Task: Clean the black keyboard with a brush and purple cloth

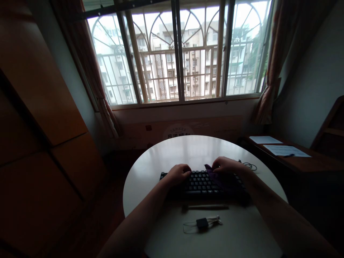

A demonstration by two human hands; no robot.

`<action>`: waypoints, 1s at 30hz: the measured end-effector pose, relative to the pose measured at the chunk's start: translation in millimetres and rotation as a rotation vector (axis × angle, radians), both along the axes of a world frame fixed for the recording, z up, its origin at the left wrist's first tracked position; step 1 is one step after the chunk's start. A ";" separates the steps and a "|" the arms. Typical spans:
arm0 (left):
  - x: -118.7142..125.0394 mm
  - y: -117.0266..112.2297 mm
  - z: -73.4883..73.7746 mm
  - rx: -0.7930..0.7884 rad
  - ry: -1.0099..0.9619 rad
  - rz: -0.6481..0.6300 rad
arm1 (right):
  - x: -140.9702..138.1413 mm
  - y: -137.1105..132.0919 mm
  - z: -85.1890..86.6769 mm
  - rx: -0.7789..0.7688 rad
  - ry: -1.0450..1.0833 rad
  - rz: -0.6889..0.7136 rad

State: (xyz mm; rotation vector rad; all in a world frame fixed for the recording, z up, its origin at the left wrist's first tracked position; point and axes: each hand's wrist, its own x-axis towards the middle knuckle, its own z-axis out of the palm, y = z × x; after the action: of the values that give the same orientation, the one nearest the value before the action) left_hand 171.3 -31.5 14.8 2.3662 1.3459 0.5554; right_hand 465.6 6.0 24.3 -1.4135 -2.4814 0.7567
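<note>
A black keyboard (200, 184) lies across the white round table in front of me. My left hand (179, 173) rests over its left part, fingers curled down at the back edge and gripping it. My right hand (224, 165) is closed on a dark purple cloth (219, 179), which drapes over the keys on the right side. One corner of the cloth sticks up beside the fingertips. Just in front of the keyboard lies a brush (206, 206) with a thin handle and a dark head. Nearer to me is a small black block with wire loops (202, 224).
A thin black cable (249, 166) coils on the white table (161, 154) behind my right forearm. To the right, a brown wooden desk (319, 163) bears sheets of paper (287, 151) and a pen (289, 155). A wooden cabinet (40, 89) stands at the left, and a barred window is ahead.
</note>
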 end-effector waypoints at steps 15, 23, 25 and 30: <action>1.3 -4.4 5.2 -0.003 0.028 0.007 | 4.9 -2.3 4.4 -0.020 -0.045 -0.081; 0.5 -0.4 -0.2 0.011 0.030 0.003 | 5.1 -2.0 3.4 -0.014 0.006 0.057; 0.3 0.0 -0.7 0.009 0.026 0.000 | 4.6 -1.0 2.6 -0.038 0.029 0.088; 1.2 -1.0 1.3 -0.008 0.028 0.003 | 3.3 -1.4 4.9 -0.025 -0.013 0.054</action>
State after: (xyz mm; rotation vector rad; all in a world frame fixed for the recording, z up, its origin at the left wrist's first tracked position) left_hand 172.6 -32.5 16.1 2.3741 1.3613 0.5187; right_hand 468.9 4.6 29.2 -1.3692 -2.5380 0.7943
